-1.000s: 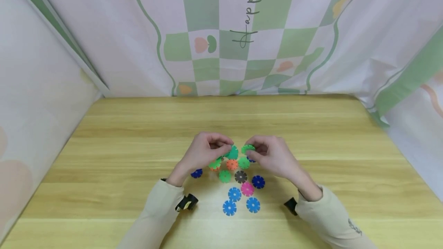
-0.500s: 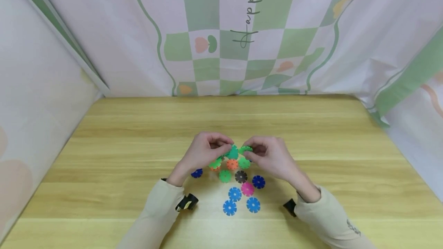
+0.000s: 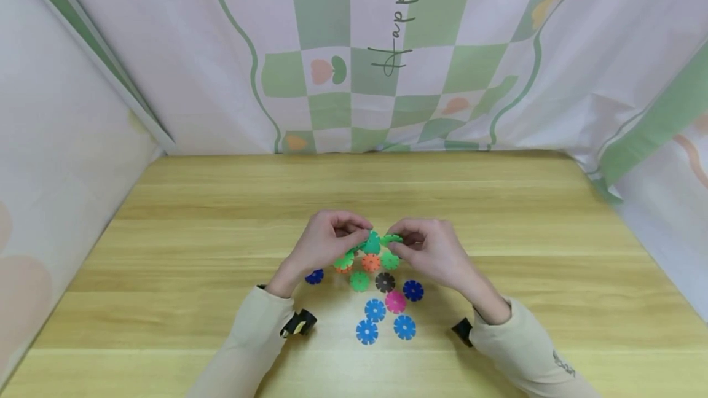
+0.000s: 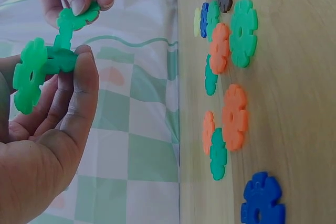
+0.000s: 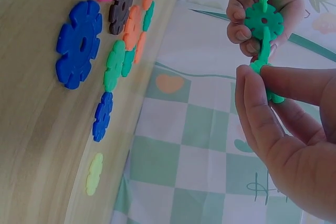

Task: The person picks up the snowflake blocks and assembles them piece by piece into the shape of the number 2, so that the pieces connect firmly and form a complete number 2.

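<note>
My left hand (image 3: 323,238) holds several green notched plastic discs slotted together above the table; a teal-green disc (image 3: 372,242) of this cluster faces up. In the left wrist view a brighter green disc (image 4: 30,77) juts from the cluster's near side. Opposite, my right hand (image 3: 434,247) pinches a green disc (image 4: 83,17) between thumb and fingers. That disc meets the edge of an upright green disc (image 4: 64,31) of the cluster; whether their notches are fully seated I cannot tell. Fingers hide part of each held disc.
Loose notched discs lie on the wooden table (image 3: 221,275) below the hands: blue (image 3: 405,327), pink (image 3: 395,302), dark brown (image 3: 385,282), orange (image 3: 371,262), green (image 3: 359,282) and navy (image 3: 413,290). A pale yellow disc (image 5: 94,174) lies farther off. A checkered curtain (image 3: 376,78) hangs behind.
My right hand has shifted slightly left, bringing its green disc closer to the cluster and tilting it more edge-on. The left hand is almost still, and the loose discs have stayed in place.
</note>
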{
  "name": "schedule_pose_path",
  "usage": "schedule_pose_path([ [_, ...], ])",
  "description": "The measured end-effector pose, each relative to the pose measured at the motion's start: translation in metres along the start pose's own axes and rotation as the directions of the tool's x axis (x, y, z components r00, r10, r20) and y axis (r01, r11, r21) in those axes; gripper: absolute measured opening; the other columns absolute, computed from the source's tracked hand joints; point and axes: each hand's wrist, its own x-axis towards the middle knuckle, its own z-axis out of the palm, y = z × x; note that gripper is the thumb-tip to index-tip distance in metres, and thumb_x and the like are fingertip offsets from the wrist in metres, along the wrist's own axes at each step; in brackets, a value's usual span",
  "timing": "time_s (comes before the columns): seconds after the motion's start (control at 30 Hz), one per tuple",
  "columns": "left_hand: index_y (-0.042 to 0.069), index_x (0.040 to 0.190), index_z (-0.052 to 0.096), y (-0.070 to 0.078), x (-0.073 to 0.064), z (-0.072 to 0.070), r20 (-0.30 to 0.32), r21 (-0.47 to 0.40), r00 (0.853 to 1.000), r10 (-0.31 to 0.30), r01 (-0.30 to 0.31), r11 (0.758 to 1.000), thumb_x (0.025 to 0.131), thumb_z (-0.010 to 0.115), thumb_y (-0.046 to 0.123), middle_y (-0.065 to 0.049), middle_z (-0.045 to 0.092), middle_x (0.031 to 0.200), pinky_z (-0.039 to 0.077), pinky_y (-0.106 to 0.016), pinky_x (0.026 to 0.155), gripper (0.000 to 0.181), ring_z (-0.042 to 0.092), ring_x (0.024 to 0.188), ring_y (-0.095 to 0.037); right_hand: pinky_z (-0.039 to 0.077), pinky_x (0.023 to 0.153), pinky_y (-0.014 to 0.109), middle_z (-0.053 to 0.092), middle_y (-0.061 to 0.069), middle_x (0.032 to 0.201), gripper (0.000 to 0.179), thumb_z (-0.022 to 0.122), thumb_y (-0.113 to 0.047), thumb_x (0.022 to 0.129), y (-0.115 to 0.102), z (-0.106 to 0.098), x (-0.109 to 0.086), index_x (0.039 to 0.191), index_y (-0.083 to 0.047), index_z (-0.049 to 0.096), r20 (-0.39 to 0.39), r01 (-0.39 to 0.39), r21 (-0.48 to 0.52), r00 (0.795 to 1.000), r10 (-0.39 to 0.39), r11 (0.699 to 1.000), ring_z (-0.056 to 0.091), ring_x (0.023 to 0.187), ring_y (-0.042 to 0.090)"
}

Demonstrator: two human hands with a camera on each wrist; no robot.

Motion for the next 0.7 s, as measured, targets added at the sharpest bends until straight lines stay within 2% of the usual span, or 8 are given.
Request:
schedule_pose_path([
  [0.37, 0.001, 0.1, 0.071, -0.0006, -0.0001, 0.0003, -0.004, 0.01, 1.0, 0.015, -0.014, 1.0, 0.091, 0.065, 0.007, -0.008, 0.069, 0.085, 0.055, -0.027, 0.066, 0.013, 0.063, 0.071, -0.013, 0.057, 0.065, 0.025, 0.071, 0.007, 0.081, 0.006, 0.072, -0.002, 0.083, 0.0002, 0.001, 0.0004, 0.088, -0.004, 0.072, -0.007, 0.011, -0.004, 1.0, -0.011, 1.0, 0.067, 0.072, 0.013],
  [0.7, 0.0, 0.1, 0.071, -0.0002, -0.0005, 0.0006, -0.012, 0.015, 1.0, 0.027, -0.027, 1.0, 0.09, 0.065, 0.008, -0.008, 0.069, 0.086, 0.056, -0.026, 0.067, 0.013, 0.064, 0.071, -0.012, 0.056, 0.062, 0.022, 0.07, 0.006, 0.078, 0.009, 0.072, 0.003, 0.081, -0.0007, 0.0044, -0.0002, 0.087, -0.003, 0.072, -0.03, 0.063, -0.013, 0.998, -0.063, 0.998, 0.065, 0.068, 0.012],
])
